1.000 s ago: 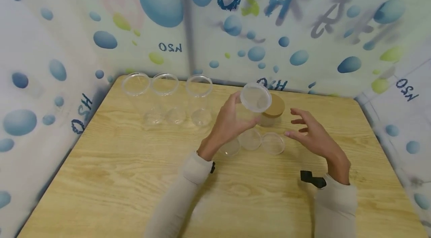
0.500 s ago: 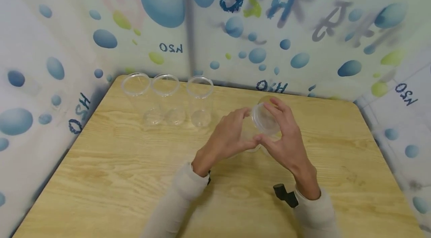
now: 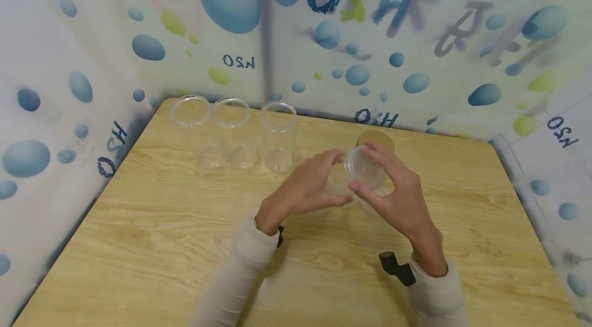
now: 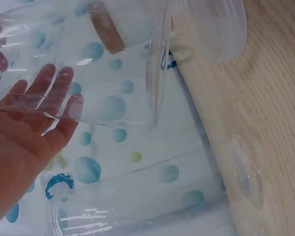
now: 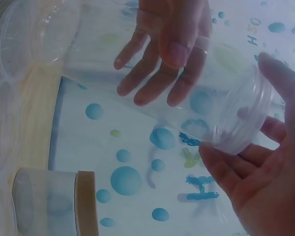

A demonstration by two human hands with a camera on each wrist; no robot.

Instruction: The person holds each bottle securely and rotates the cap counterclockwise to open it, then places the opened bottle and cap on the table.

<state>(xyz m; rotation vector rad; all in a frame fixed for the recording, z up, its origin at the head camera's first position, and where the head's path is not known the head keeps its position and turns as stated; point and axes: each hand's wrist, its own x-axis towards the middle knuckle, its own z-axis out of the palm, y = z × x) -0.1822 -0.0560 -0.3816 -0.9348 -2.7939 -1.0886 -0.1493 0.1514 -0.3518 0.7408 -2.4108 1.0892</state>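
Note:
My left hand grips the body of a clear plastic cup, held above the table and tilted. Around the mouth end of this cup, my right hand holds the translucent lid between thumb and fingers. The right wrist view shows the lid lying against the rim; whether it is fully seated I cannot tell. In that view my left fingers wrap the cup's middle. Beneath the hands, several clear round lids lie on the table, partly hidden in the head view.
Three tall clear cups stand upright in a row at the back left. A short jar with a wooden lid stands behind my hands. The wooden table meets patterned walls at its back and sides.
My right hand has moved left from beside the cup and taken hold of its lid. My left hand has lowered the cup slightly and tilted it toward the right hand.

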